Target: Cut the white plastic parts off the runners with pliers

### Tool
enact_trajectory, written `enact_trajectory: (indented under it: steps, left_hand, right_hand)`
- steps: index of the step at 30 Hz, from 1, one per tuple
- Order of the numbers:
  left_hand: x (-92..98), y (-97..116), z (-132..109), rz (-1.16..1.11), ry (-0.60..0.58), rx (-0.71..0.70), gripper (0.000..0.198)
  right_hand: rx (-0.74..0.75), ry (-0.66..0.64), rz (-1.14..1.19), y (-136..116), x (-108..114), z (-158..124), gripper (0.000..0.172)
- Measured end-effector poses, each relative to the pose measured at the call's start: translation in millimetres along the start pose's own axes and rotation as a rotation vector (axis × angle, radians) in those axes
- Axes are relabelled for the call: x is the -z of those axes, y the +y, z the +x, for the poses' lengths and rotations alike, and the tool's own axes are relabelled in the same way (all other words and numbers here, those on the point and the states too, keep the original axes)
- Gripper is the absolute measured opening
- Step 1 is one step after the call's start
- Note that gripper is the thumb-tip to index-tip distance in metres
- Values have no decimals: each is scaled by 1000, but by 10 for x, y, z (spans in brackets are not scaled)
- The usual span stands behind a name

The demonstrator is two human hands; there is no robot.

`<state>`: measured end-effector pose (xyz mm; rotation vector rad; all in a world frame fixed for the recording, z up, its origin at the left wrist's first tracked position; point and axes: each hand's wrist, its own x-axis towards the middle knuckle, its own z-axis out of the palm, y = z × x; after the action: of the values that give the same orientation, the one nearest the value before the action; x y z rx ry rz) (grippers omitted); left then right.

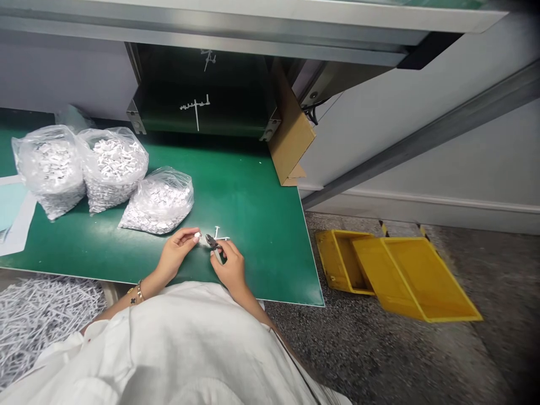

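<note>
My left hand (178, 250) is closed, pinching a small white plastic part (197, 236) between thumb and fingertips. My right hand (230, 265) is wrapped round a pair of nippers (214, 246), whose dark jaws point left toward the left fingertips. A thin white plastic sprue (217, 232) shows just beyond the right fingers; whether that hand also touches it I cannot tell. Up and to the left of my hands sits a clear bag of small white parts (162, 198) on the green table (274, 242).
Two more bags of white parts (113, 163) stand farther left, near papers (12, 214). Behind is a dark conveyor belt (228, 107) carrying branched white sprues (196, 109), with a cardboard piece (293, 140) beside it. Yellow bins (415, 278) lie on the floor right; white sprue scraps (46, 315) pile lower left.
</note>
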<state>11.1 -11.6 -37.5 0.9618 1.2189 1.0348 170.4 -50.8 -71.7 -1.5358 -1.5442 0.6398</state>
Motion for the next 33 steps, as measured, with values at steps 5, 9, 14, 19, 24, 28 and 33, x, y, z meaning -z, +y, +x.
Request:
enact_trajectory:
  steps: [5, 9, 14, 19, 24, 28, 33]
  left_hand:
    - [9, 46, -19, 29, -23, -99, 31]
    - [2, 39, -41, 32, -38, -127, 29]
    - [-3, 72, -55, 73, -12, -144, 28]
    - [219, 363, 95, 270, 129, -450, 17]
    - [644, 848, 317, 339, 543, -745, 19]
    - [955, 1164, 545, 246, 734, -829, 28]
    - [1307, 1438, 902, 454, 719, -880, 26]
  right_hand:
    - [24, -22, 25, -99, 36, 0, 23]
    - [36, -22, 38, -147, 47, -3, 23]
    - [34, -27, 37, -156, 71, -4, 23]
    - [71, 35, 6, -67, 101, -53, 19]
    - [122, 181, -50, 141, 150, -109, 18]
    - [104, 256, -67, 309, 176, -114, 19]
    - [22, 270, -52, 379, 169, -85, 21]
